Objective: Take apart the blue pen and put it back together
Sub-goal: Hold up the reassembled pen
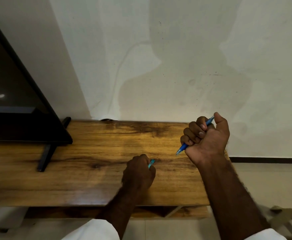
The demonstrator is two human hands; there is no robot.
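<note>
Left hand (137,174) is sitting over the near middle of the table (89,153), fingers curled and pinching a small light-blue piece (151,163) that's poking out toward the table's far edge; can't tell which pen part it is. Right hand (209,137) is hovering above the table's right end, fist wrapped around the blue pen (182,148). Pen's long axis is running diagonally: writing tip pointing down-left toward the table's middle, other end sticking out up-right past the thumb. Reading this as mid-task, pen in two pieces; can't tell whether it's coming apart or going back. Next move is probably needing both pieces lined up on one axis before pushing or twisting together. TV (11,80) is standing on the table's far left.
</note>
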